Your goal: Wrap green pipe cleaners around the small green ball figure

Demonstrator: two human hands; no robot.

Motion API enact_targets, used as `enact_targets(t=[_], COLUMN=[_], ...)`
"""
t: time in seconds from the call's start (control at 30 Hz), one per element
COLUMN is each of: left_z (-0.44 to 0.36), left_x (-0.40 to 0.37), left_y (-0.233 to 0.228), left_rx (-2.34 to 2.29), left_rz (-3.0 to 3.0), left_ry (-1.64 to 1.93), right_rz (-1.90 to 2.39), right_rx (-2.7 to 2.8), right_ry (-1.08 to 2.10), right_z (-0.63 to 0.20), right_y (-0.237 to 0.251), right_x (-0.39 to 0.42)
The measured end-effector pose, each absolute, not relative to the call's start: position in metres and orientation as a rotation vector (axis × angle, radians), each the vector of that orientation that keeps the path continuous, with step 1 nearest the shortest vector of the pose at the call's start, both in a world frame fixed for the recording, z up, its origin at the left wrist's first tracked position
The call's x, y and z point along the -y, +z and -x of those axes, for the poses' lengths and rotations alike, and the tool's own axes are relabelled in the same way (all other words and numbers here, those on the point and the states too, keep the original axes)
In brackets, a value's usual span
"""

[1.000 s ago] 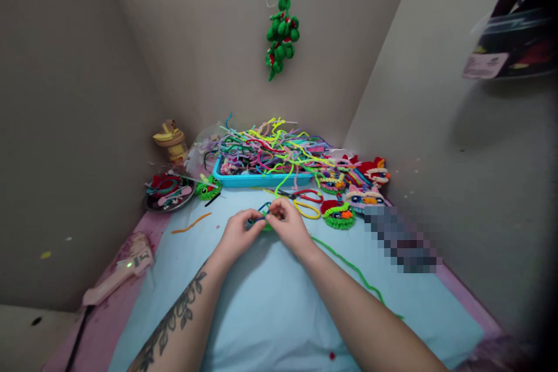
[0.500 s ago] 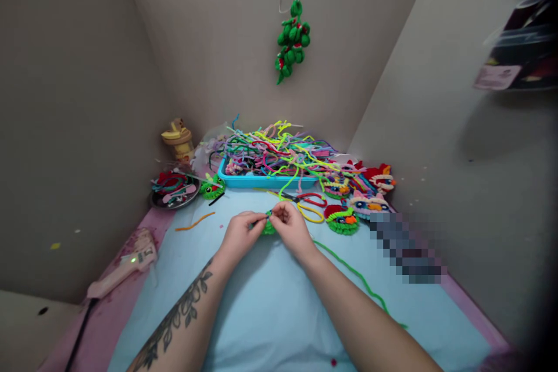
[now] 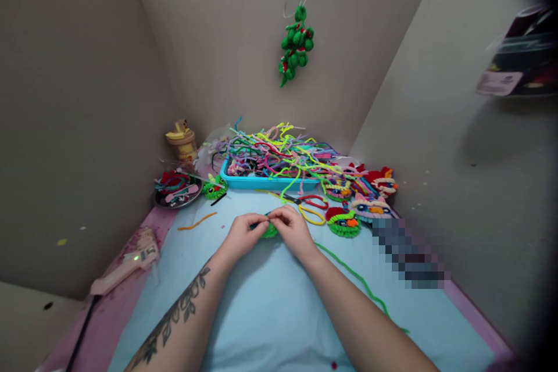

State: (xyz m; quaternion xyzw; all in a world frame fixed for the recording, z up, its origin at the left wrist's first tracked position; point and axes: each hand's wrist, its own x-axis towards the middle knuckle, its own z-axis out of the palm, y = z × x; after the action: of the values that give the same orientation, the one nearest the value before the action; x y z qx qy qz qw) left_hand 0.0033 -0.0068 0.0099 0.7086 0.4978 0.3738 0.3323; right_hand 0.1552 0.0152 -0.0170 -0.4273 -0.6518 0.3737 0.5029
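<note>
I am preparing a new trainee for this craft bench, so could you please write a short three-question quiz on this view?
1. True or false: both the left hand and the right hand pinch the small green coil.
2. What fills the blue tray? A) beads B) mixed-colour pipe cleaners C) buttons
3. Which tool lies on the pink strip at the person's left?

Key
1. True.
2. B: the pipe cleaners spill over its rim.
3. The glue gun.

Both hands (image 3: pixel 270 232) pinch green coil (image 3: pixel 269 231) w/ fingertips.
</note>
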Motion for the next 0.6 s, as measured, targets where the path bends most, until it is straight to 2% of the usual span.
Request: enact_targets(t=[0.23, 0.6], left_z=[-0.0041, -0.0018], left_x=[0.0077, 0.0045], left_y=[0.0131, 0.0057], left_rx=[-1.267, -1.223], left_rz=[-1.713, -1.581], left_ry=[0.958, 0.965], right_rz=[1.03, 1.15], right_rx=[1.598, 1.649], right_ry=[0.952, 0.718], right_z=[-0.1619, -0.1579], right_y=[-0.0125, -0.0186], right_x=[-0.0178, -0.0174])
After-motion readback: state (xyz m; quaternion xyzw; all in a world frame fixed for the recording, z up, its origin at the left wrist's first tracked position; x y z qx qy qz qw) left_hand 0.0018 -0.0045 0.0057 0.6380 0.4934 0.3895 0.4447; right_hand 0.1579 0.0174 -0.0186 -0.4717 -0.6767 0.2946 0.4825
